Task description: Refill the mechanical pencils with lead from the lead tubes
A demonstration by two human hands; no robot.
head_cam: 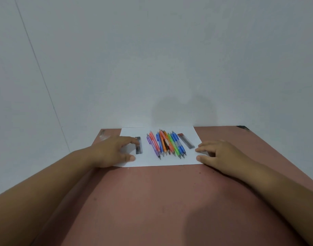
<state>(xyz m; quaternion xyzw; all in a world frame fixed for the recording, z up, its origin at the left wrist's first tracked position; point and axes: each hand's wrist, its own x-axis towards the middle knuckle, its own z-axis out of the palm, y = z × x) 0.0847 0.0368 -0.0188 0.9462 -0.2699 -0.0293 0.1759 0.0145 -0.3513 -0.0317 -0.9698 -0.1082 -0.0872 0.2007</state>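
two hands rest on a reddish-brown tabletop point(152, 201) that runs up to a pale wall point(152, 59). a white sheet of paper point(169, 160) lies along the far edge of the tabletop, touching the wall, nearer the far left corner than the far right one.

on the middle of the sheet lies a bunch of mechanical pencils point(167, 144), side by side and partly overlapping, tips pointing toward the near edge. their barrels are purple, pink, blue, orange, green and blue again; an exact count is hard to make because of blur.

on the left part of the sheet lies a dark lead tube point(138, 145), lengthwise toward the near edge, apart from the pencils. the left hand point(113, 151) lies palm down over the sheet's left edge. its fingers are loosely spread and slightly bent; a fingertip reaches the far end of the dark lead tube and seems to touch it, while the thumb lies flat on the paper nearer the near edge. this grip closes on nothing.

on the right part of the sheet lies a clear lead tube with a reddish cap point(186, 141), slanted, just beside the blue pencil. the right hand point(221, 153) rests palm down at the sheet's right edge, fingers relaxed and slightly parted, fingertips on the paper near that tube but not touching it. its grip holds nothing.
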